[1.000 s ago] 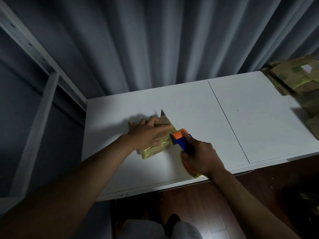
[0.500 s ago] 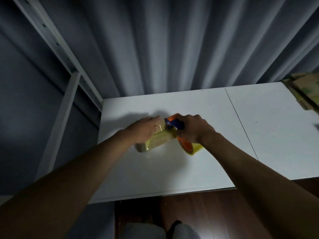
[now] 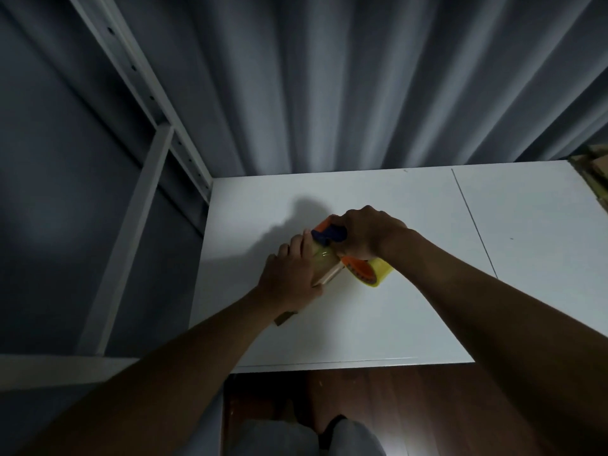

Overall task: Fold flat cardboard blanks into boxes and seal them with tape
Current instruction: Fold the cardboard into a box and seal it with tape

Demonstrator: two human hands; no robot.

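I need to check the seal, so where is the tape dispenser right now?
In the head view the tape dispenser sits mid-table, gripped by the right hand and pressed on the small cardboard box that the left hand steadies.

Orange-blue tape dispenser (image 3: 330, 232) — yellowish, maybe, roll (image 3: 375, 273)

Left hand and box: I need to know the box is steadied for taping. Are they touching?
Touching. The head view shows the left hand lying on top of the cardboard box, fingers laid over it with no gap.
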